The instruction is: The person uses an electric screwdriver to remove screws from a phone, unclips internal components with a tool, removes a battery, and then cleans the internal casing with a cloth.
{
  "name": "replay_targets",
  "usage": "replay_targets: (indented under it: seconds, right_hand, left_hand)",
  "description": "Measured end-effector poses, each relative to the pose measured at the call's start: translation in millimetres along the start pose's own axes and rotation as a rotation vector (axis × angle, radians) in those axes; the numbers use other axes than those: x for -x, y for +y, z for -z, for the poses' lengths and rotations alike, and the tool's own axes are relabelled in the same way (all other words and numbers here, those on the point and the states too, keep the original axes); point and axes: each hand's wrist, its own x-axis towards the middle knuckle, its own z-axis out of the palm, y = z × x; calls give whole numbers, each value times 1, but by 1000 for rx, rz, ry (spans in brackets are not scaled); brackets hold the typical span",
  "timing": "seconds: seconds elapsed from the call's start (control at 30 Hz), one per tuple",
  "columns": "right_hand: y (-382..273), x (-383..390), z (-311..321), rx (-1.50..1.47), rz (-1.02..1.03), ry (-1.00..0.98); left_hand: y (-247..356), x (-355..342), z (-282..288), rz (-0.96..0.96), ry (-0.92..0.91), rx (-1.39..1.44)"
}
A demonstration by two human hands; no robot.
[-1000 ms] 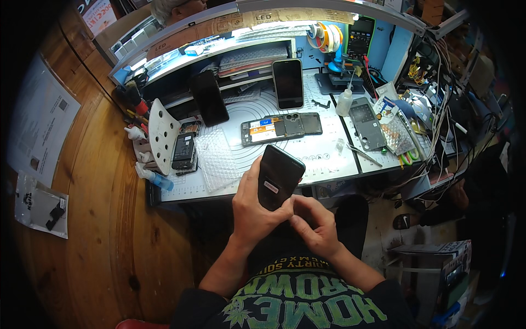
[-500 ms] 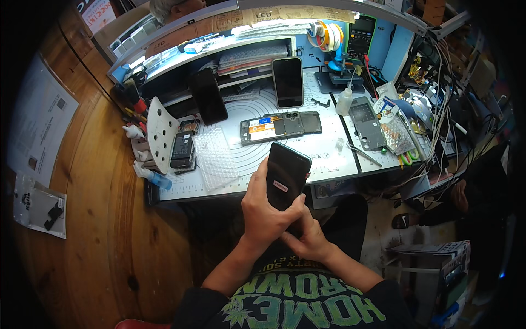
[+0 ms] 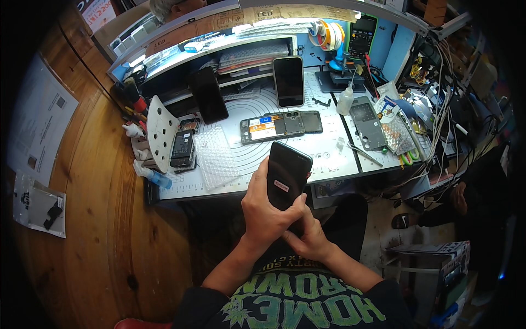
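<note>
My left hand [image 3: 257, 205] grips a dark phone [image 3: 287, 170], tilted screen up with a small light label on it, fingers along its left side and thumb across the lower end. My right hand [image 3: 309, 238] is closed against the phone's lower right, its fingertips partly hidden behind the left thumb and the phone. Just beyond lies an opened phone [image 3: 293, 125] with exposed internals. Two phones stand behind it, one black [image 3: 207, 96], one pale-framed [image 3: 289, 81]. At the left lie another opened phone [image 3: 182, 148] and bubble wrap [image 3: 213, 159].
The workbench [image 3: 323, 159] holds tweezers [image 3: 364, 155], a dropper bottle [image 3: 345, 100], a phone plate [image 3: 364, 123], tangled cables [image 3: 438, 104], a perforated holder [image 3: 159, 134] and a spray bottle [image 3: 156, 175]. Another person's head [image 3: 175, 8] shows behind; another person's sandaled foot [image 3: 402, 220] is at right.
The held phone and both hands have shifted slightly right and up from a second ago. My right hand's fingers moved in closer under the phone. Little differs from half a second ago.
</note>
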Motion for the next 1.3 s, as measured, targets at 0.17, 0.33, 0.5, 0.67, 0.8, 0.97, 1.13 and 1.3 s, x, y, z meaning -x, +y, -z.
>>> replay_targets:
  seconds: [0.17,0.33,0.5,0.67,0.8,0.97,1.13,1.3]
  right_hand:
    - [-1,0,1,18,-2,-8]
    - [-2,-1,2,31,-4,-11]
    - [-1,-1,0,18,5,-6]
    - [-1,1,3,-103,-78,-5]
    - [-13,-5,7,-387,-202,8]
    - [-11,-4,6,-472,-225,10]
    - [-10,-3,7,-429,-192,-4]
    - [-14,-5,7,-406,-195,2]
  left_hand:
    - [-1,-1,-1,-27,19,-4]
    - [-1,0,-1,-15,22,4]
    - [0,-1,1,-15,21,3]
    - [0,-1,5,77,-79,72]
    - [-2,-8,18,349,-167,471]
    - [0,-10,17,362,-148,490]
    - [2,-8,13,332,-110,444]
    - [0,-8,17,353,-117,502]
